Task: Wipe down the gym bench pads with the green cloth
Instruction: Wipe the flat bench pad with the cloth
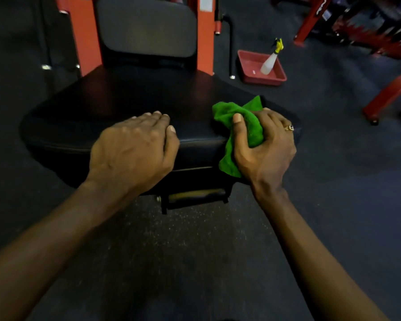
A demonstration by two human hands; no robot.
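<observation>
Left grip: fingers flat and relaxed on the near edge of the bench seat pad, likely bracing.
Green cloth: bunched on the pad's near right corner, draped over its edge.
Right grip: curled round the cloth (pressing it down to wipe).

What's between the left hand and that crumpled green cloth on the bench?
Only bare black padded seat separates the left hand from the green cloth, in the head view.

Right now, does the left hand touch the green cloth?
Apart. The head view shows bare seat pad between the left hand and the green cloth, which the right hand grips.
</observation>
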